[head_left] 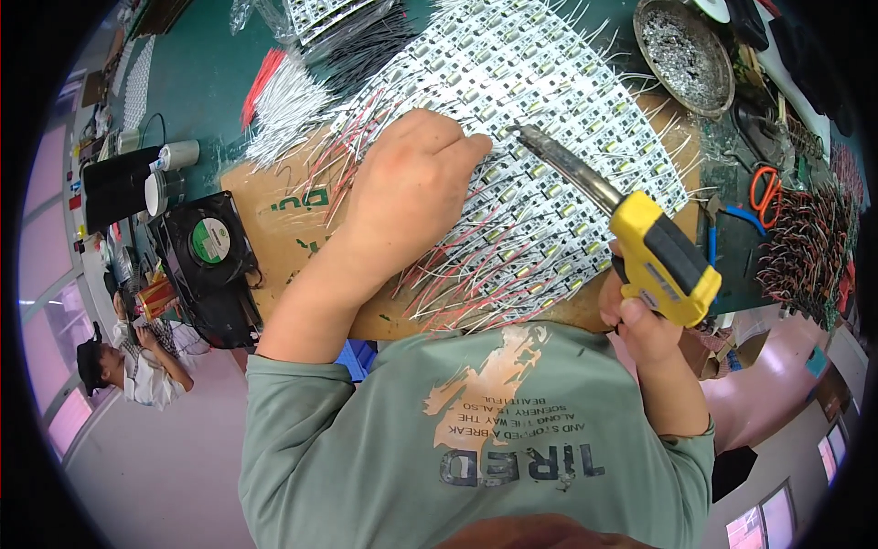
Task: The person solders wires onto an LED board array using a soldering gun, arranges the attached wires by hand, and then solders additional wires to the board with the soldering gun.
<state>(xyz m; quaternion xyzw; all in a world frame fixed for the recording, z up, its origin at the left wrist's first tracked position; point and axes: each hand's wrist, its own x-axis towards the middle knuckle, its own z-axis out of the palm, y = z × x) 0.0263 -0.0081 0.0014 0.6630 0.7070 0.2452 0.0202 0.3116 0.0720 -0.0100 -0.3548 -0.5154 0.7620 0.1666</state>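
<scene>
A large panel of small white circuit boards (549,82) lies before me, with thin red and white wires (466,274) attached along its left and near sides. My right hand (640,320) is wrapped round the handle of a yellow and black soldering gun (672,256). The gun's metal tip points up and left, near the middle of the panel. Over the panel's left part, my left hand (412,183) is closed in a pinch, its fingertips close to the soldering tip. What the pinch holds is too small to make out.
Cardboard (261,206) lies under the panel. Left are a black fan (208,242), white wires (291,105) and black wires (370,55). Right are a dish of metallic scraps (686,55), orange-handled scissors (766,197), a blue-handled tool (745,220) and a wired pile (805,247). Another person (142,361) is far left.
</scene>
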